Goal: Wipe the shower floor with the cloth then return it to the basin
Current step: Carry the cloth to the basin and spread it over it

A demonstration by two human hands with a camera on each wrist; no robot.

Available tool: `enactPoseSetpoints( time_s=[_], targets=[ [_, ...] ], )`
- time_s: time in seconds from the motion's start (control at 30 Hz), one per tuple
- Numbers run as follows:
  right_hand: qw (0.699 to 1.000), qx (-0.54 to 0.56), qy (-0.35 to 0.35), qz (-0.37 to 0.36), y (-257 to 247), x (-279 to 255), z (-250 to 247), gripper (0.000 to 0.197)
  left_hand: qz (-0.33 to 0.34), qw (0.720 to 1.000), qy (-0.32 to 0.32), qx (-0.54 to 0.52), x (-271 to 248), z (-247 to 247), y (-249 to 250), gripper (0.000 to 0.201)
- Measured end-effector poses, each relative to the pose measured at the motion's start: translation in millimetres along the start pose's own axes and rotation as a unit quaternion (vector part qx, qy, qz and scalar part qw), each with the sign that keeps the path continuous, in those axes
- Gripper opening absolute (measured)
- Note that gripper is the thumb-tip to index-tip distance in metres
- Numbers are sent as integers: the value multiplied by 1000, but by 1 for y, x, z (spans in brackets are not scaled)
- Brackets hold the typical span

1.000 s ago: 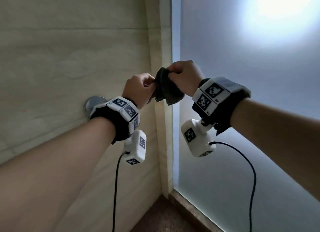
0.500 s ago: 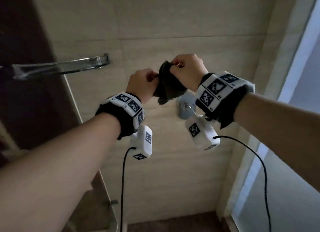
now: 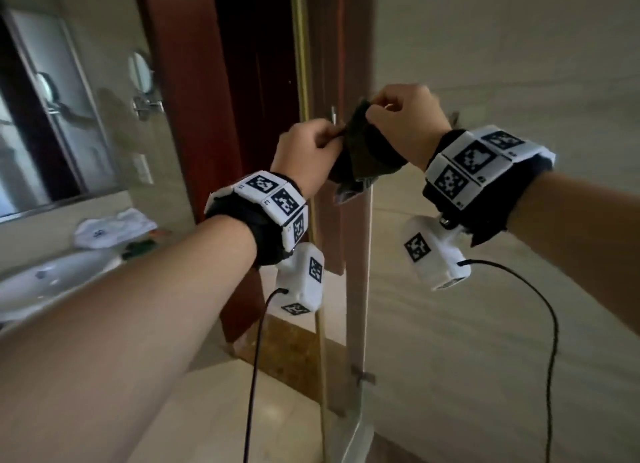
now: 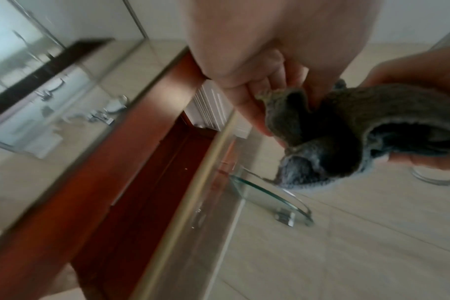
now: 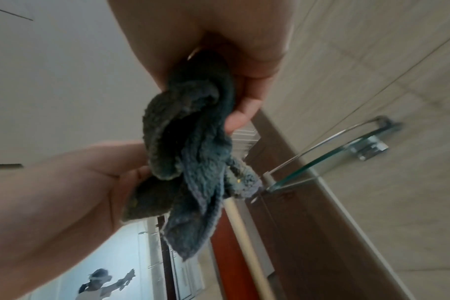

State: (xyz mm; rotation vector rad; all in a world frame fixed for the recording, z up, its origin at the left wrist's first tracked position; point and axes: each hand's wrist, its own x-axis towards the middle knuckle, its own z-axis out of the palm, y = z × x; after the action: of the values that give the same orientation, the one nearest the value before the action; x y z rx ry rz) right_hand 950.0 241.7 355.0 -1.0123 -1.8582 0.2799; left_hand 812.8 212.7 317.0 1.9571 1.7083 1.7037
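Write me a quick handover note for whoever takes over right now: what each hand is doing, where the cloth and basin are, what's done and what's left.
Left hand: pinches one edge of the dark cloth.
Right hand: grips the cloth's other side; it hangs bunched between both hands, held up at the shower's glass door.
Basin: lower left in the head view, white towel on the counter behind it.
Done: cloth is in hand; whether the floor was wiped cannot be told.
Left: carry the cloth to the basin and put it in.
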Motion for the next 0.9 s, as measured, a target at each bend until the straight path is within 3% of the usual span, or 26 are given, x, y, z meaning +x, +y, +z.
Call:
enactPoseSetpoints(
  time_s=[0.33,0.63,0.9],
  targets=[
    [980,73,-175,-65,-90,-27,133,24,-119,988,76,70,-51,-140,-88,14],
    [940,119,-290,-135,-158,4,249,27,-186,944,176,206,-56,-244,-136,12],
    [881,164,-399,-191,-217,5,363,27,-243,898,226,289,-78,-321,-201,15]
  ],
)
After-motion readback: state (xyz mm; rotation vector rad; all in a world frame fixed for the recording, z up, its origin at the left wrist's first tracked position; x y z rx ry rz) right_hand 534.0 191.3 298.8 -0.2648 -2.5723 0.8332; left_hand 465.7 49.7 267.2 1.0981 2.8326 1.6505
